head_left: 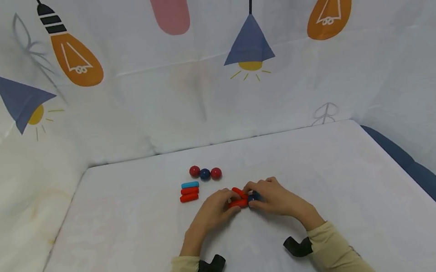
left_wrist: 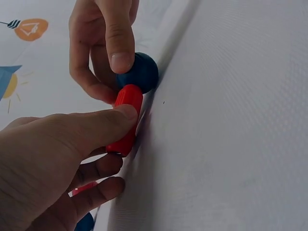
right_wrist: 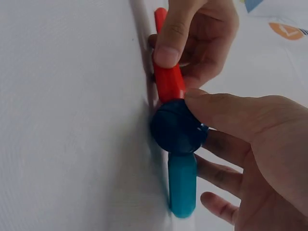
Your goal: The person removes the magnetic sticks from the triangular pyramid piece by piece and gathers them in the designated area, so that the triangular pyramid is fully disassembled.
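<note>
In the head view, my left hand (head_left: 214, 209) and right hand (head_left: 277, 198) meet over the middle of the white table. My left thumb and fingers pinch a red rod (left_wrist: 126, 120). Its end meets a dark blue ball (right_wrist: 174, 126), which my right hand grips between thumb and fingers. A light blue rod (right_wrist: 183, 185) sticks out from the ball's opposite side. Another red rod (head_left: 238, 192) angles away behind the pinched one, partly hidden by the left fingers.
Farther back and to the left lie a red ball (head_left: 194, 171), a dark blue ball (head_left: 204, 174) and a second red ball (head_left: 216, 173) in a row. Nearer are a light blue rod (head_left: 189, 185) and two red rods (head_left: 189, 197), side by side. A printed cloth (head_left: 172, 105) hangs behind the table.
</note>
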`<action>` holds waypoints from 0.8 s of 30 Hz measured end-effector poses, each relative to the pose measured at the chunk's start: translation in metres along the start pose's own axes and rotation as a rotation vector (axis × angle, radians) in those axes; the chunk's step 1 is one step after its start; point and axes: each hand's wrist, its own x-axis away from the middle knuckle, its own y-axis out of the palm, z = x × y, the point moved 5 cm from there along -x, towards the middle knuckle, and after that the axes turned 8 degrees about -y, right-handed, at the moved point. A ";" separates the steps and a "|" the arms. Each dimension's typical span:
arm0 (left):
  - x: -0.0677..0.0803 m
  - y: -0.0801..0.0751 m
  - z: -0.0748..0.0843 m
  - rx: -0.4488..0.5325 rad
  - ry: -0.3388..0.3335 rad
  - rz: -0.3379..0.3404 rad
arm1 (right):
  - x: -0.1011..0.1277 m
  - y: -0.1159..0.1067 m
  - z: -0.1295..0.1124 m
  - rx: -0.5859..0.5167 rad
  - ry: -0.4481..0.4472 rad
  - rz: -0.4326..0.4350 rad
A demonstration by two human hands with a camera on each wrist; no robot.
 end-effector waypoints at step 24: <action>0.019 -0.043 -0.033 0.102 -0.067 -0.053 | -0.004 0.006 0.003 0.079 0.029 0.050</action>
